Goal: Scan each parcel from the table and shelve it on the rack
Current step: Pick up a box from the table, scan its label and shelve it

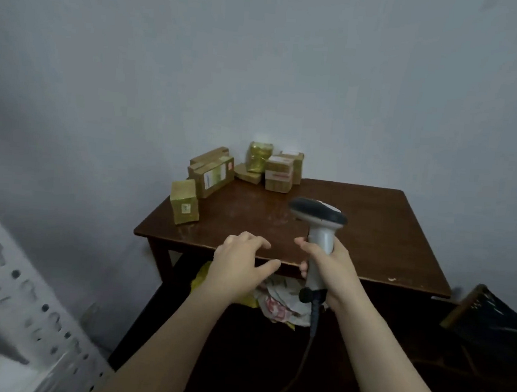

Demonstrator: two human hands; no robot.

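Several small cardboard parcels sit at the far left of a dark wooden table (371, 235): a small upright box (184, 201) nearest, a longer labelled box (214, 177) behind it, and a taped box (279, 175) among others by the wall. My right hand (329, 263) grips the handle of a grey and white barcode scanner (318, 219), its head raised over the table and its cable hanging down. My left hand (242, 262) hovers empty over the table's front edge, fingers loosely spread.
A perforated white metal rack upright (26, 295) stands at the lower left. Crumpled yellow and white bags (273, 305) lie under the table. A dark crate (489, 316) sits at the right. A grey wall is behind the table.
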